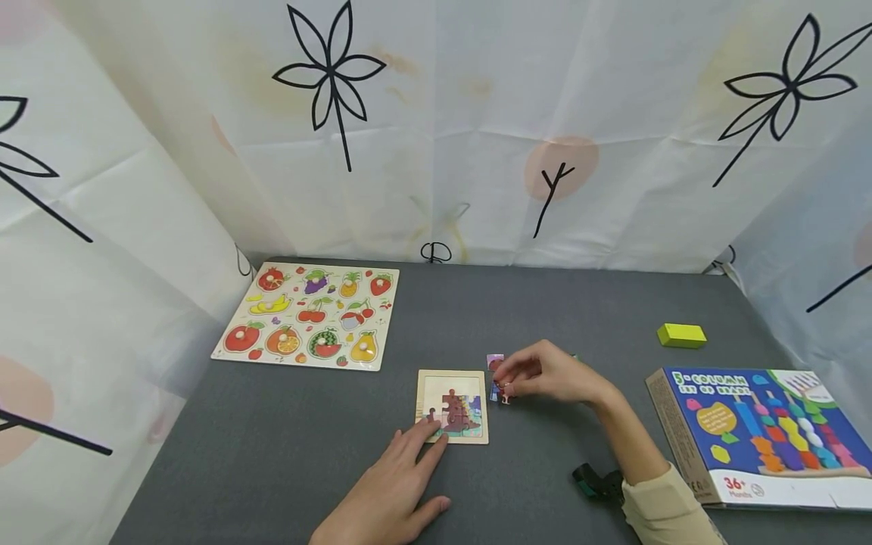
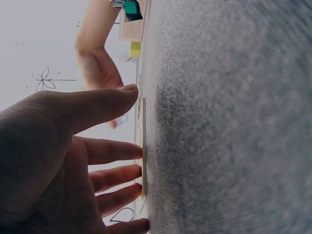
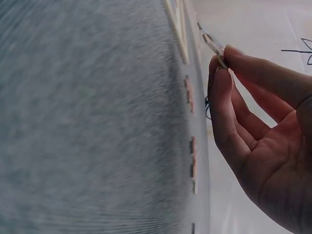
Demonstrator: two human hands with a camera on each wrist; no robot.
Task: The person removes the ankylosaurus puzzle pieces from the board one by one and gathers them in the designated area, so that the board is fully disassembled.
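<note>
A small square wooden jigsaw tray (image 1: 436, 384) lies on the table, its lower right part filled with joined brown and coloured pieces. My left hand (image 1: 402, 484) rests its outstretched fingertips on the tray's lower left edge; in the left wrist view the fingers (image 2: 117, 176) are spread and the thumb stands apart. Just right of the tray, my right hand (image 1: 553, 375) pinches a puzzle piece (image 3: 212, 45) between thumb and fingertips, raised off the table. Loose puzzle pieces (image 1: 495, 362) lie beside that hand, partly hidden by it; several show edge-on in the right wrist view.
A fruit peg puzzle board (image 1: 334, 303) lies at the back left. On the right are a blue bead-set box (image 1: 722, 439) and a yellow block (image 1: 682, 335) behind it. A black strap-like object (image 1: 596, 482) is by the right wrist. Patterned white cloth (image 1: 436, 151) surrounds the table.
</note>
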